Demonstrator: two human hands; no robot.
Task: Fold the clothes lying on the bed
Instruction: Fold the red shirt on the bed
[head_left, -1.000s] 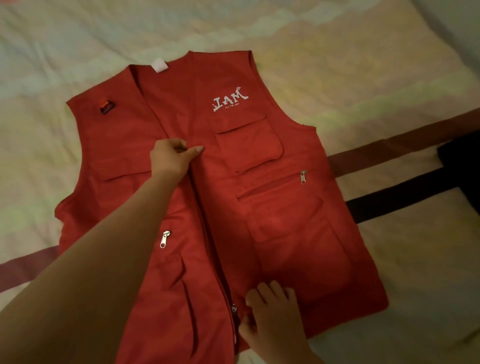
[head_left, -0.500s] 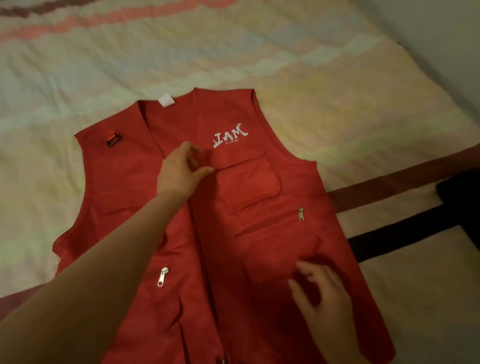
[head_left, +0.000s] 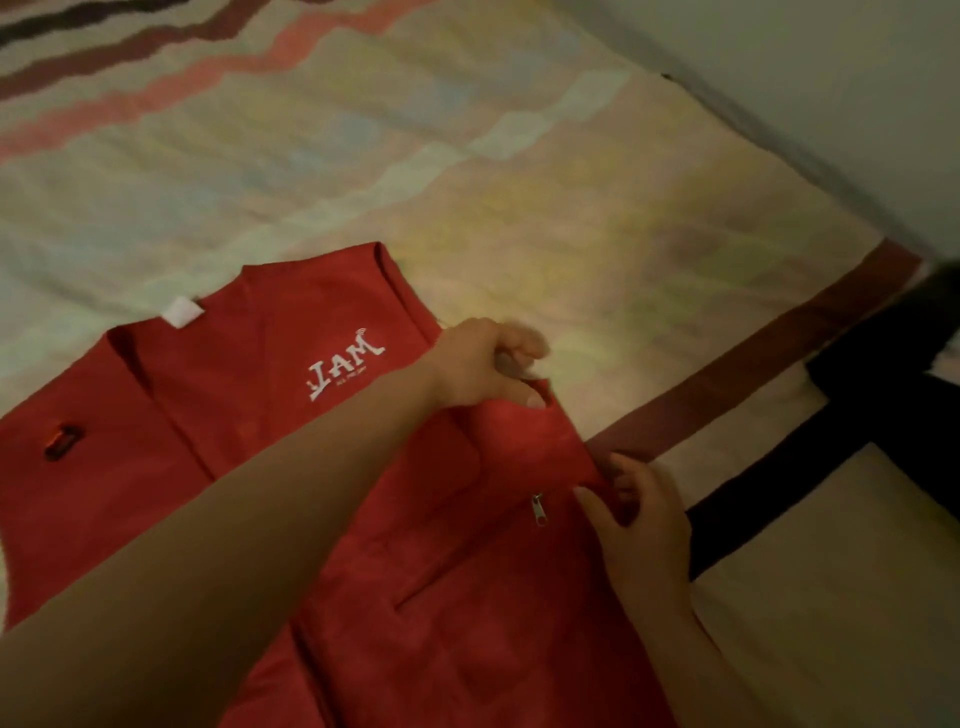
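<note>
The red sleeveless fabric vest (head_left: 270, 467) is lying flat, front up, on the pastel striped bedspread (head_left: 363, 156). The left hand (head_left: 483, 371), forearm crossing the chest, is pinching its right armhole edge; the right hand (head_left: 641, 525) is gripping the same edge lower down.
</note>
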